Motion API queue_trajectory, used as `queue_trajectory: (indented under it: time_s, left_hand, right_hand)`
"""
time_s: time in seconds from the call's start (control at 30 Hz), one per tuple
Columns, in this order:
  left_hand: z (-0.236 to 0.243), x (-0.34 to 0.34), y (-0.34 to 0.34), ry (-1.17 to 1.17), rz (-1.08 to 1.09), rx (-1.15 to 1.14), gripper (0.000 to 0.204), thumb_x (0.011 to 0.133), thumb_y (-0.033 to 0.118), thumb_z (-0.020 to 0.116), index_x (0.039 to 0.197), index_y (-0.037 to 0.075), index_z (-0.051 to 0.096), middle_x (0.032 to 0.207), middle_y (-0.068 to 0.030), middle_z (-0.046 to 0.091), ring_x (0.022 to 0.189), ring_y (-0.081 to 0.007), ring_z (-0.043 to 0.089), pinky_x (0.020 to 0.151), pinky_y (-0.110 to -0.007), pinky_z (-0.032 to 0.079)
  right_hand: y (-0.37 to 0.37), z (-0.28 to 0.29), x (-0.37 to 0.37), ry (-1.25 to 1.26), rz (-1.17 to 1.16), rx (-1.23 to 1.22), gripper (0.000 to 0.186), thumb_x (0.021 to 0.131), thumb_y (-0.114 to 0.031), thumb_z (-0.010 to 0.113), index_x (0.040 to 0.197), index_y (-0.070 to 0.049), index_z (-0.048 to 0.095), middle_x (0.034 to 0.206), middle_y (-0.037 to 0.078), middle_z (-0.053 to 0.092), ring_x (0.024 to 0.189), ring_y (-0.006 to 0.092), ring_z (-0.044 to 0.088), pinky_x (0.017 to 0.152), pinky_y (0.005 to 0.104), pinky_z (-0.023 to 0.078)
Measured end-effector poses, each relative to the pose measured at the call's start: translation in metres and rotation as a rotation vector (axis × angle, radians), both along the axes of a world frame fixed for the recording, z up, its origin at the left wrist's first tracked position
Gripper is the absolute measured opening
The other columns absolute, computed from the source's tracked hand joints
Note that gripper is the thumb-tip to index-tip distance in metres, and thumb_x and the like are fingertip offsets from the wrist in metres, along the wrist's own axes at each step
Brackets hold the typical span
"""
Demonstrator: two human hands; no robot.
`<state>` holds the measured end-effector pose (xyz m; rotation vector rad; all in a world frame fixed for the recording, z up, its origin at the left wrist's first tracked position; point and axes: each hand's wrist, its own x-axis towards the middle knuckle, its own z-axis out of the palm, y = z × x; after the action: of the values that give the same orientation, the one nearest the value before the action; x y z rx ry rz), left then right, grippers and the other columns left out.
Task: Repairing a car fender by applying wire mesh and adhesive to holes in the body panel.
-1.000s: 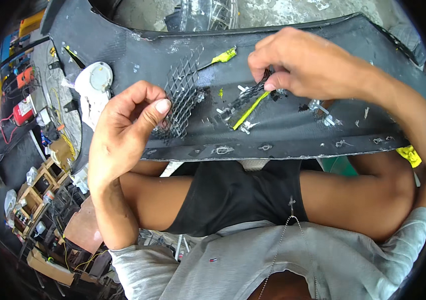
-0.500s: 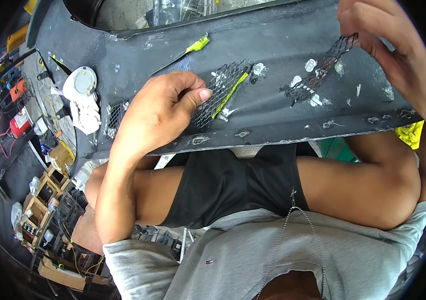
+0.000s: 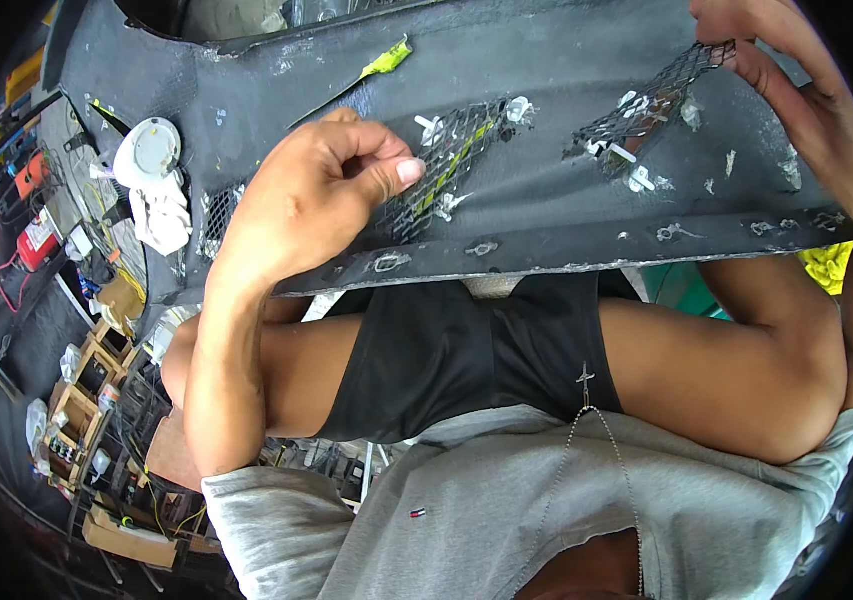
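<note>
Both arms out over the black panel (image 3: 557, 200), and there's metal mesh at each end of the reach! From the middle of the view, the left hand (image 3: 312, 195) sits between ten and eleven o'clock, thumb and forefinger pinched together at the near edge of the left mesh piece (image 3: 452, 160), which lies up at twelve with a yellow strip (image 3: 485, 129) showing through its diamonds. Out at two o'clock, the right hand (image 3: 817, 110) has its fingertips clamped on the upper end of the right mesh strip (image 3: 667, 85), which slants from there down toward eight, over some white tabs (image 3: 637, 178)

And it's finesse that counts here: I'd call for a light pinch right on the rim, since this open wire looks ready to bend or stretch if tugged. Best to bring that right strip down level, lower end first, and watch the cut ends, which could snag the tabs or a fingertip. Left thumb steady, no twisting, so the piece lies flat! Over at ten, a round grey lid (image 3: 155, 150) with white cloth (image 3: 162, 215) below it, well apart from both pieces, and that's plenty of elbow room on the left flank
</note>
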<state>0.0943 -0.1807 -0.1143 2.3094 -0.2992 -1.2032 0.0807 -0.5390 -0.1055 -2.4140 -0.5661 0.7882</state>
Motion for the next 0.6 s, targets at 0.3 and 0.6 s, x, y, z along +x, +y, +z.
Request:
queue_trajectory:
  time_s: [0.3,0.6]
  left_hand:
    - [-0.006,-0.001,-0.011,-0.105,-0.056,0.15,0.032,0.094,0.028,0.079,0.09,-0.002,0.07,0.075,-0.0042,0.059,0.07,-0.0124,0.051,0.064,-0.032,0.043]
    - [-0.016,-0.007,-0.006,-0.244,-0.028,0.026,0.035,0.086,0.029,0.085,0.082,-0.003,0.071,0.065,-0.0117,0.06,0.06,-0.0236,0.056,0.06,-0.04,0.046]
  right_hand:
    - [-0.092,-0.04,-0.027,0.056,-0.018,-0.071,0.021,0.095,-0.012,0.069,0.114,-0.005,0.067,0.096,0.013,0.071,0.088,0.0305,0.071,0.079,0.0432,0.056]
    - [-0.169,-0.079,-0.049,0.094,-0.058,-0.113,0.022,0.095,-0.012,0.069,0.115,-0.005,0.067,0.096,0.013,0.071,0.087,0.0307,0.072,0.079,0.0432,0.057]
